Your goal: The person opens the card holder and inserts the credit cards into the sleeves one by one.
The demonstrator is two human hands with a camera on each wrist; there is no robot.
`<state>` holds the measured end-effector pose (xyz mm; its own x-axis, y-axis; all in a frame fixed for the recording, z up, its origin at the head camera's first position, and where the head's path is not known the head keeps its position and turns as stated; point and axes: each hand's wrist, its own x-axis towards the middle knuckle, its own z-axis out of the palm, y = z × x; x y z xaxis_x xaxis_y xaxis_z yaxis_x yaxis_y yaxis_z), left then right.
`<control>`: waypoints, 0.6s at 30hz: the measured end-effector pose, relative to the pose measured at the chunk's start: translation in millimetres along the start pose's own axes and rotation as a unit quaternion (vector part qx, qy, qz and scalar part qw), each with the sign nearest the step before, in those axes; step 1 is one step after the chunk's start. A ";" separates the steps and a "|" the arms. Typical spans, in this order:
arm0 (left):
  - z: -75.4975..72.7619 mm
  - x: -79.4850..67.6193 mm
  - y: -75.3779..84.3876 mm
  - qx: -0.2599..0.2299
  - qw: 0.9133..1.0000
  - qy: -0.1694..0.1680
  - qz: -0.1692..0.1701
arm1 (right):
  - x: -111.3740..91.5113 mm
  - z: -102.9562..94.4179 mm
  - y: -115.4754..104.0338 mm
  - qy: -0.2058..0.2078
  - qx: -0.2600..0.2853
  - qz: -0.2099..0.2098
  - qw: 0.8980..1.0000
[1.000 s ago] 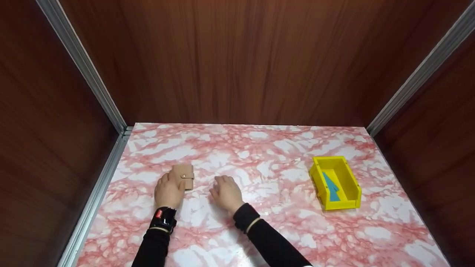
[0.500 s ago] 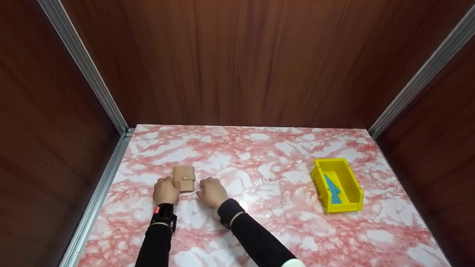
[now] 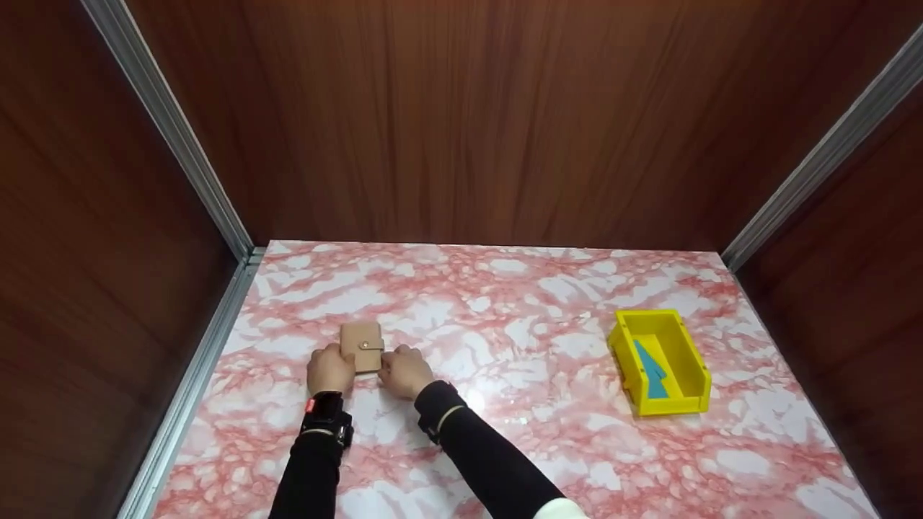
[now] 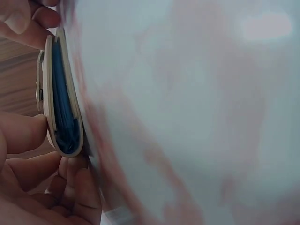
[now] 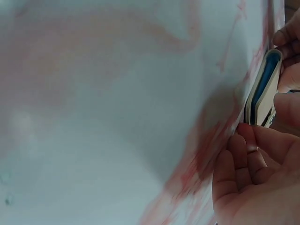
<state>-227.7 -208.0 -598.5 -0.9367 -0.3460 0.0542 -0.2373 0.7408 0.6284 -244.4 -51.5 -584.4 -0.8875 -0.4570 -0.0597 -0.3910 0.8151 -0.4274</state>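
Note:
A small tan wallet with a snap strap lies on the marbled table, its blue inside showing along the edge in the left wrist view. My left hand grips its left side, the spine. There the thumb presses on the cover and the other fingers curl at the spine. On the opposite side, below the strap, my right hand pinches the wallet's right edge. Its curled fingers sit low against the table in the right wrist view.
A yellow open-front bin stands at the right with flat blue pieces inside. Dark wood panels close off the back and both sides, with metal rails at the corners.
My right hand has moved left from the table to the wallet's right edge. My left hand has drawn back from over the cover to its left edge.

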 end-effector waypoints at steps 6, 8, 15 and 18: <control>-0.8 -1.0 2.1 -0.061 0.998 -0.003 -0.020 | 0.4 -3.0 5.8 0.000 0.037 -0.013 0.999; -0.5 -1.3 2.0 -0.081 0.996 -0.006 -0.034 | 1.0 -2.8 7.6 0.008 0.045 -0.017 0.999; 0.0 -5.5 13.6 -0.153 0.987 0.006 -0.054 | 0.3 -9.6 14.4 0.025 0.085 -0.013 0.996; 2.1 -8.8 20.9 -0.174 0.983 0.013 -0.053 | -2.3 -14.4 18.9 0.037 0.105 0.003 0.994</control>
<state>-224.9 -188.3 -587.5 -0.9035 -0.4286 -0.0085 -0.2264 0.4603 0.8584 -253.3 -29.9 -579.3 -0.9084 -0.4181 0.0009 -0.3327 0.7215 -0.6072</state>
